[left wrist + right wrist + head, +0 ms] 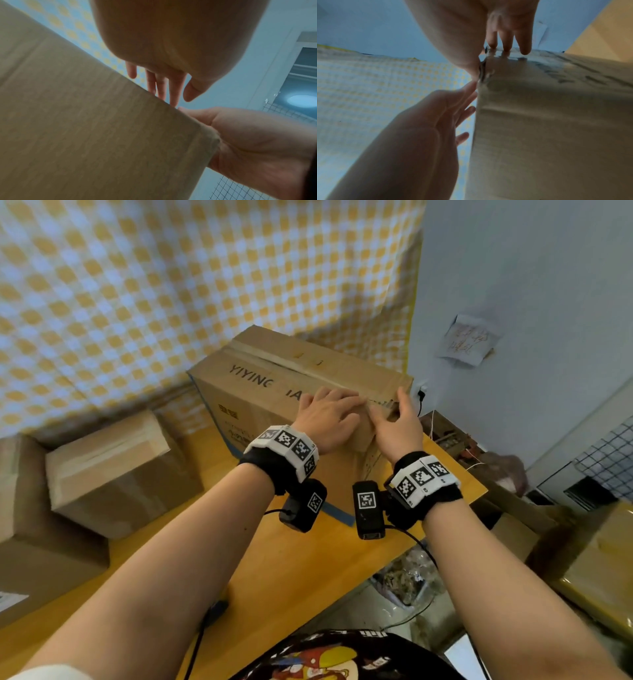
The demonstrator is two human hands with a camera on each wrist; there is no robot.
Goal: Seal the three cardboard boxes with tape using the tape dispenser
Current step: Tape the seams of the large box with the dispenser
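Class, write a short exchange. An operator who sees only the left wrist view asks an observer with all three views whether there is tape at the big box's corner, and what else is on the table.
Operator: I see cardboard and two hands. Is there tape at that corner?
Observer: Yes. The right wrist view shows shiny tape at the large box's top edge, with the right hand's fingers on it.
Operator: Any other boxes?
Observer: The head view shows a small box and a second box at the left of the table. No view shows a tape dispenser.
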